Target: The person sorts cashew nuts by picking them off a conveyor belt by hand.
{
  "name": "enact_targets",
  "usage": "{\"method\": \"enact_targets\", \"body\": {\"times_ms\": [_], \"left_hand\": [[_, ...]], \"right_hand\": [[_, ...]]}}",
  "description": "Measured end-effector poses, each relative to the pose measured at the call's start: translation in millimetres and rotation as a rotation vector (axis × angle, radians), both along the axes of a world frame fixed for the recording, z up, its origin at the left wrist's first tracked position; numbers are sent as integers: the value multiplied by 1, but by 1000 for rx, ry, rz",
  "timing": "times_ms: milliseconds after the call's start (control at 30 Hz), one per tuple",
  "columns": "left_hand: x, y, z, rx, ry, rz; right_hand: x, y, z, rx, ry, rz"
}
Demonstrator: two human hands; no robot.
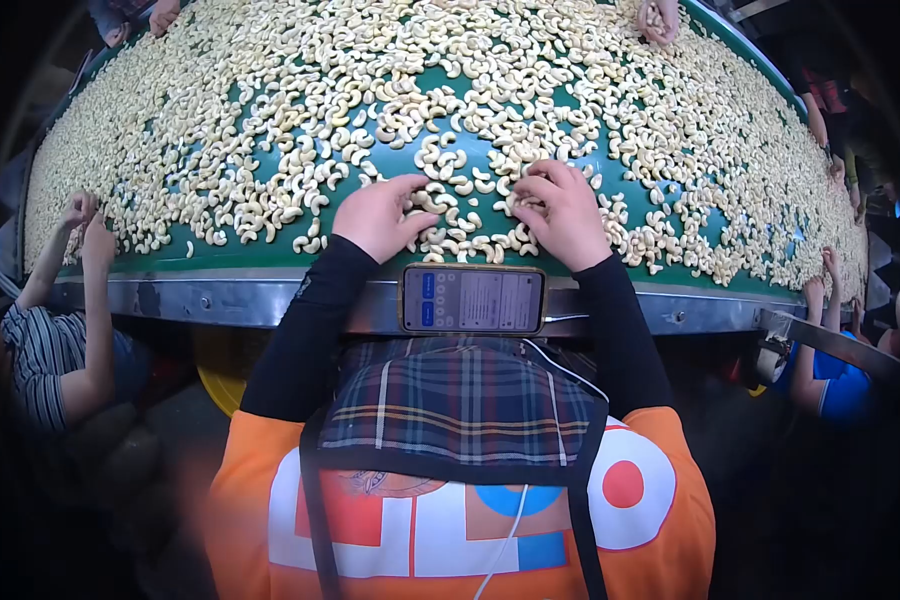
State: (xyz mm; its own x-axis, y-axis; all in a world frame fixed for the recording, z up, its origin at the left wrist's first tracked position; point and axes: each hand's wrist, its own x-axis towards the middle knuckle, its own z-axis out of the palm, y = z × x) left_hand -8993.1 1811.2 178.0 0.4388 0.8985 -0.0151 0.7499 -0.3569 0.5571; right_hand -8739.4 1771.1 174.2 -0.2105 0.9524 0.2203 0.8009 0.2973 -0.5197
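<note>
Pale cashew nuts (370, 60) lie spread over a green belt (270, 255). My left hand (380, 215) rests low over the belt, its thumb and fingers curved apart around a few nuts near the front edge; no nut is visibly gripped. To its right, my right hand (562, 212) has its fingers bent down at the nuts, and whether one is pinched there is hidden. Between my hands lies a small group of loose nuts (460, 245). Both hands are just behind the metal rail, above a phone.
A phone (472, 299) with a white cable (560, 365) stands at the metal rail (670, 312). Co-workers' hands are at the left (88, 225), the right (822, 285), the far right side (660, 18) and the far left side (162, 15). A metal bracket (830, 345) juts out at right.
</note>
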Motion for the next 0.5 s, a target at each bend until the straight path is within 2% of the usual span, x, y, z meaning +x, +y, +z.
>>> {"method": "enact_targets", "body": {"times_ms": [100, 133, 233, 267, 400, 500], "left_hand": [[2, 24, -4, -238, -135, 169], [2, 33, -8, -238, -137, 171], [6, 55, -17, 264, 76, 96], [8, 55, -19, 268, 76, 96], [13, 46, -10, 99, -35, -105], [2, 35, -9, -336, -527, 92]], "right_hand": [[0, -9, 4, -63, -30, -26], [-2, -10, 4, -98, -43, -37], [-19, -2, 2, 50, 3, -52], [-25, 3, 1, 125, 28, -62], [-58, 40, -3, 224, 80, 0], [-62, 44, -6, 250, -15, -13]]}}
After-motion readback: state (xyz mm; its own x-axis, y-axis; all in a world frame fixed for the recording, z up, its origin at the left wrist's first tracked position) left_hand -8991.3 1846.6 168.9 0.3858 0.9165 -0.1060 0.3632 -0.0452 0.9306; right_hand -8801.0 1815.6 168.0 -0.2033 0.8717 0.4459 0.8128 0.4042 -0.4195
